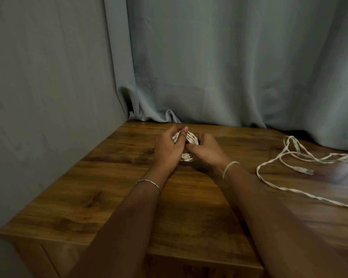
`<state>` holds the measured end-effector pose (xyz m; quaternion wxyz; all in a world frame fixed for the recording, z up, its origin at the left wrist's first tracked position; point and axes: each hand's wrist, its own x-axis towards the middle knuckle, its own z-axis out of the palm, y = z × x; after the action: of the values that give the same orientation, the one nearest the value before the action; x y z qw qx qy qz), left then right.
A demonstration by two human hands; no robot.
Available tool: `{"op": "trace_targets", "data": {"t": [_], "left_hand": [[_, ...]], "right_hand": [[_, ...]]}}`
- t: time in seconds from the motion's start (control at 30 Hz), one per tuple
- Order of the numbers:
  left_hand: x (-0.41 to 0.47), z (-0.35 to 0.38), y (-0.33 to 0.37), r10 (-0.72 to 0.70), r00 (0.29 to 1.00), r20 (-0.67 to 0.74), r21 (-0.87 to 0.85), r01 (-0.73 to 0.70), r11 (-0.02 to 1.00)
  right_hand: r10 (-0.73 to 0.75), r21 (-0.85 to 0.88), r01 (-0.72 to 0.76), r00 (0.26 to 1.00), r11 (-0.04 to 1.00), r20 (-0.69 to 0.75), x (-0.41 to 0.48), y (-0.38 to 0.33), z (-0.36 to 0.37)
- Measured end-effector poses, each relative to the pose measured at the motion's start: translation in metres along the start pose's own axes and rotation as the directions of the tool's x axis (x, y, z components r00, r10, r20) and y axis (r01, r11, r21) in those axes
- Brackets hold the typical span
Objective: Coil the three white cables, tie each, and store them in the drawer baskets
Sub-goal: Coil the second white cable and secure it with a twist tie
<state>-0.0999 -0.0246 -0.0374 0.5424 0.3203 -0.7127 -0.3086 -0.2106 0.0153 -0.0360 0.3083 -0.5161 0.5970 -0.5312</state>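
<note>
A: How should the loose cable be handled?

B: Lightly, it is judged: limp, best taken near a plug. Beyond, the coiled cable is clasped over the table by left hand and right hand, fingers curled.

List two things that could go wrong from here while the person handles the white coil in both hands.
1. The coiled cable, gripped by the left hand and right hand, shows no visible tie; loosening either grip could let it spring open.
2. The loose cable sprawls twisted at the table's right side and runs out of view; it may tangle or slide off when pulled.
</note>
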Motion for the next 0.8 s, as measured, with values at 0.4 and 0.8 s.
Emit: {"op": "trace_targets", "data": {"t": [0.4,0.8], "left_hand": [[0.008,-0.001,-0.005,-0.092,0.994,-0.059,0.039,0.095,0.995],[0.013,-0.004,-0.005,-0.309,0.948,-0.081,-0.286,0.274,0.918]], "right_hand": [[0.172,0.221,-0.188,0.981,0.957,0.091,-0.003,-0.004,-0.003],[0.030,0.454,-0.081,0.993,0.887,0.117,-0.008,-0.009,-0.004]]}}
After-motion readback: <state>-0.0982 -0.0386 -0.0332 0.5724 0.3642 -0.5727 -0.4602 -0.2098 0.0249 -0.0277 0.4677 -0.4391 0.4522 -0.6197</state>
